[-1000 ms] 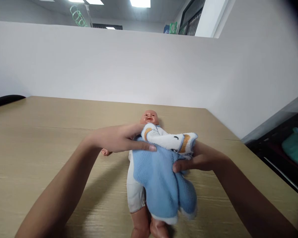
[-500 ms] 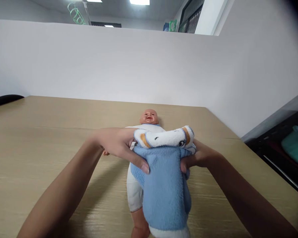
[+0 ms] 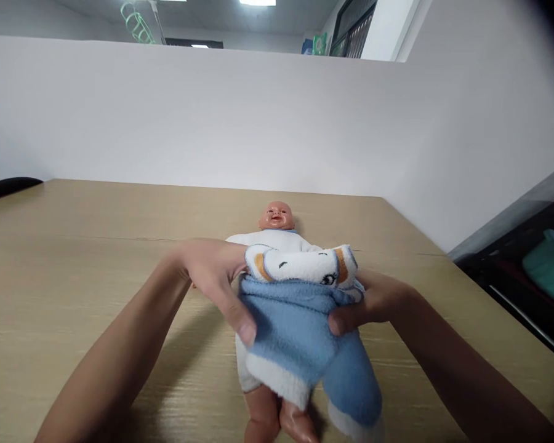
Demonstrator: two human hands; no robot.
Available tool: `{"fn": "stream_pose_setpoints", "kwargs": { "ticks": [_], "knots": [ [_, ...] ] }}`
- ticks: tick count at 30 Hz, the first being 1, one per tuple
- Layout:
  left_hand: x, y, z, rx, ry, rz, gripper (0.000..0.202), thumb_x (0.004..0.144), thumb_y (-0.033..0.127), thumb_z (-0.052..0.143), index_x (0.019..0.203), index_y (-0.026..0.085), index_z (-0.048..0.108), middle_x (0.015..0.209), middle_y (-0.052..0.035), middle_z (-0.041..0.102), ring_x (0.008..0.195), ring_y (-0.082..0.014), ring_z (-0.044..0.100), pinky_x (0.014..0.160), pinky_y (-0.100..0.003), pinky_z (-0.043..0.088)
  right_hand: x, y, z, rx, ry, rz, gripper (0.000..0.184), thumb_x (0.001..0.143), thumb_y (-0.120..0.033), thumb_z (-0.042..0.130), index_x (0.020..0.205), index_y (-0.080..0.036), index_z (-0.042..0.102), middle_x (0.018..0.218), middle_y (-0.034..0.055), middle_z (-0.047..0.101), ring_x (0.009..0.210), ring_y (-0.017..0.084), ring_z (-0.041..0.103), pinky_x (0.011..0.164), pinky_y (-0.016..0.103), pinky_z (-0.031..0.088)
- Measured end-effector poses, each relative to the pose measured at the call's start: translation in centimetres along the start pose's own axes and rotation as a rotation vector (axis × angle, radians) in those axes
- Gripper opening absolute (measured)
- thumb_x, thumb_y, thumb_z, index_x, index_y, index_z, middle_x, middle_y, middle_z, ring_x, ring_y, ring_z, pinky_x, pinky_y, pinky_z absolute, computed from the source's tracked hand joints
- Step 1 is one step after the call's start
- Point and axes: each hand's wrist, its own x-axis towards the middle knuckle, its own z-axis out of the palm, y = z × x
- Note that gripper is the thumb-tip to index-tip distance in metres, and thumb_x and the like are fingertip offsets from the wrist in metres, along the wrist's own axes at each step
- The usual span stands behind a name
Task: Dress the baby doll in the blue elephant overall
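Gripping a blue fleece with both hands, I am holding it up over a doll that is lying on its back on the tabletop. My left hand is clamping the fleece's left edge, the fingers pressed into the cloth, with the thumb on the near face and the others hidden behind it. My right hand is pinching the right edge in the same way, thumb in front and the rest tucked out of sight behind the fabric. Between the two hands a white band with orange stripes and small printed eyes is running across the top of the fleece. Below it two blue legs with white cuffs are hanging down, the right one lower. The fleece is covering the doll's belly and thighs; the doll's head is showing beyond it, facing up, and its bare legs are poking out underneath, toward me. A white partition is standing along the far side of the tabletop. Off to the right, well apart, a teal cloth is lying on a dark shelf.
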Motion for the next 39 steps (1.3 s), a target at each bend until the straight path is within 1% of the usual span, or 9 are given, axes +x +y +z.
{"fn": "stream_pose_setpoints", "kwargs": {
  "ticks": [3, 11, 16, 18, 21, 28, 32, 36, 39],
  "knots": [
    [0.1, -0.2, 0.1, -0.081, -0.034, -0.067, 0.046, 0.080, 0.022, 0.094, 0.123, 0.015, 0.081, 0.106, -0.0079, 0.086, 0.115, -0.0322, 0.081, 0.098, -0.032, 0.067, 0.1, 0.2, 0.2, 0.025, 0.046, 0.015, 0.074, 0.081, -0.058, 0.093, 0.141, -0.019, 0.074, 0.126, 0.0093, 0.080, 0.124, 0.031, 0.074, 0.109, 0.041, 0.059],
    [-0.8, -0.9, 0.4, -0.079, 0.208, -0.014, 0.006, 0.086, 0.016, 0.085, 0.090, 0.018, 0.081, 0.085, -0.0037, 0.084, 0.086, -0.0209, 0.082, 0.078, -0.024, 0.068, 0.1, 1.5, 0.4, 0.127, 0.230, 0.017, 0.082, 0.076, -0.071, 0.091, 0.136, -0.017, 0.073, 0.131, 0.0141, 0.079, 0.128, 0.034, 0.074, 0.112, 0.045, 0.058],
    [-0.3, 0.1, 0.3, -0.010, 0.357, 0.049, 0.030, 0.081, 0.022, 0.089, 0.061, 0.022, 0.066, 0.057, 0.0002, 0.066, 0.096, -0.0236, 0.080, 0.084, -0.023, 0.066, 0.0, 1.6, 0.4, 0.211, 0.115, 0.000, 0.082, 0.066, -0.062, 0.100, 0.130, -0.016, 0.075, 0.114, 0.0117, 0.083, 0.110, 0.033, 0.080, 0.102, 0.042, 0.063],
    [0.0, 0.3, 0.5, -0.024, 0.382, 0.069, 0.035, 0.081, 0.027, 0.091, 0.059, 0.022, 0.064, 0.057, -0.0003, 0.065, 0.097, -0.0244, 0.080, 0.086, -0.025, 0.066, -0.1, 1.5, 0.6, 0.225, 0.048, 0.024, 0.082, 0.063, -0.056, 0.103, 0.128, -0.015, 0.075, 0.110, 0.0104, 0.084, 0.107, 0.032, 0.081, 0.100, 0.041, 0.064],
    [0.1, 0.2, 0.7, -0.066, 0.392, 0.078, 0.037, 0.085, 0.036, 0.090, 0.063, 0.020, 0.065, 0.067, -0.0012, 0.071, 0.089, -0.0215, 0.079, 0.083, -0.024, 0.066, 0.0, 1.6, 0.7, 0.227, -0.005, 0.044, 0.079, 0.064, -0.053, 0.104, 0.126, -0.014, 0.076, 0.106, 0.0098, 0.084, 0.105, 0.031, 0.081, 0.096, 0.039, 0.064],
    [-0.6, -0.3, 0.9, -0.009, 0.396, 0.077, 0.031, 0.093, 0.045, 0.085, 0.085, 0.017, 0.073, 0.059, 0.0039, 0.061, 0.053, -0.0110, 0.059, 0.056, -0.018, 0.056, -0.2, 2.9, -0.1, 0.292, 0.068, -0.052, 0.073, 0.069, -0.043, 0.100, 0.132, -0.016, 0.074, 0.117, 0.0099, 0.082, 0.110, 0.030, 0.078, 0.091, 0.034, 0.064],
    [-1.0, 0.4, 2.5, 0.090, 0.346, 0.053, 0.030, 0.087, 0.036, 0.091, 0.106, 0.017, 0.076, 0.086, -0.0024, 0.077, 0.073, -0.0161, 0.072, 0.066, -0.022, 0.060, -0.4, 2.0, 0.7, 0.241, 0.166, -0.073, 0.076, 0.072, -0.052, 0.097, 0.136, -0.020, 0.071, 0.120, 0.0105, 0.081, 0.111, 0.030, 0.077, 0.090, 0.035, 0.064],
    [-1.1, 1.5, 6.5, 0.228, 0.603, -0.050, 0.039, 0.087, 0.034, 0.088, 0.121, 0.021, 0.076, 0.115, -0.0059, 0.081, 0.105, -0.0243, 0.077, 0.090, -0.031, 0.064, -0.8, 0.0, 3.4, 0.056, 0.139, -0.063, 0.071, 0.076, -0.040, 0.098, 0.139, -0.020, 0.070, 0.117, 0.0082, 0.080, 0.113, 0.028, 0.075, 0.094, 0.035, 0.062],
    [-1.1, 1.6, 10.0, 0.359, 0.884, -0.194, 0.037, 0.095, 0.038, 0.078, 0.129, 0.023, 0.075, 0.123, -0.0063, 0.079, 0.116, -0.0281, 0.074, 0.097, -0.035, 0.063, -1.5, -0.2, 5.5, -0.055, 0.414, -0.021, 0.056, 0.084, -0.043, 0.093, 0.132, -0.023, 0.073, 0.120, 0.0065, 0.079, 0.111, 0.027, 0.074, 0.096, 0.037, 0.061]
  ]
}}
